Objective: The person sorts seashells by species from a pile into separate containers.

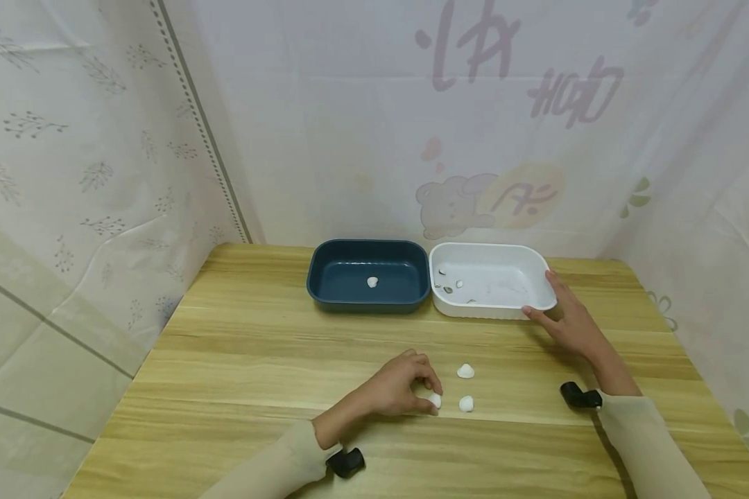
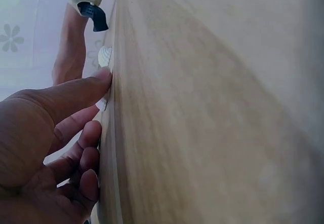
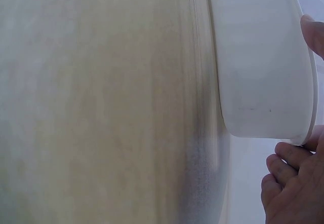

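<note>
On the wooden table my left hand [image 1: 399,388] pinches a small white seashell [image 1: 435,400] between thumb and fingers. Two more white shells, one farther back [image 1: 465,371] and one nearer [image 1: 467,403], lie just to its right. In the left wrist view a ribbed shell [image 2: 105,57] shows beyond the thumb tip. My right hand [image 1: 571,322] grips the right front corner of a white basin [image 1: 493,313], thumb at the front rim and fingers around the right end. Several small shells lie inside it, mostly toward the left, among them a dark-edged one [image 1: 447,290].
A dark blue basin [image 1: 368,305] stands beside the white one on its left, with one white shell [image 1: 372,282] inside. Both are near the table's [image 1: 256,360] back edge. A printed cloth [image 1: 324,138] hangs behind and at the sides.
</note>
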{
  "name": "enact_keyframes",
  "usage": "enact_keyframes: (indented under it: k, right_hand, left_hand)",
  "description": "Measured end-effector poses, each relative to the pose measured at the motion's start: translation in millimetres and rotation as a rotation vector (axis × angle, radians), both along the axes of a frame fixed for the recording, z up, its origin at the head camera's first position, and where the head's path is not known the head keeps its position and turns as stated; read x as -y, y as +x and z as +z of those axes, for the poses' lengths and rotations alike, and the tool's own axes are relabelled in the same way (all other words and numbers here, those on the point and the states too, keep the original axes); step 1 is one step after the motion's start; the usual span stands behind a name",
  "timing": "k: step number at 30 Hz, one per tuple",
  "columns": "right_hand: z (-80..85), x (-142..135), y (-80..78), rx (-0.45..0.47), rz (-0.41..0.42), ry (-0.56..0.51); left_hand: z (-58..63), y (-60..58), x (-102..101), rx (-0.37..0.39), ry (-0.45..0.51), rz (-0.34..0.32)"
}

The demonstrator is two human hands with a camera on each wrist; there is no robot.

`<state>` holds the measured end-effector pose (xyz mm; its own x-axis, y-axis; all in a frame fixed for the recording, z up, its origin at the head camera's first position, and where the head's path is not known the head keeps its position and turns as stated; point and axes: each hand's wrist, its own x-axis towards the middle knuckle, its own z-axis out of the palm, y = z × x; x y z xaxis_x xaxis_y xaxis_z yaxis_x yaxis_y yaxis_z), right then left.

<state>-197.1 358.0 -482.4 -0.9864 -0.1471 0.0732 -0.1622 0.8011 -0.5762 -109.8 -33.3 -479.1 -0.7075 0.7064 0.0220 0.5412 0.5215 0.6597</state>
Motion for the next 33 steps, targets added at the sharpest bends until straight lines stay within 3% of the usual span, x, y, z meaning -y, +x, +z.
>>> enact_keyframes:
  k: [7,18,27,33]
  right_hand:
    - [0.9,0,-0.2,0.002,0.001,-0.001]
    - [3.0,2,1.0,0.012,-0.006,0.005]
    - [1.2,2,0.9,0.007,-0.006,0.002]
    - [2.2,2,2.6,0.011,-0.007,-0.001]
  left_hand:
    - [1.0,-1.5,0,0.008,0.001,0.004]
    - [3.9,-8.3,3,0.095,0.135,0.044]
    - [5.9,-18.2,8,0.095,0.198,0.075]
    - [13.8,-25.7,14,0.094,0.207,0.1]
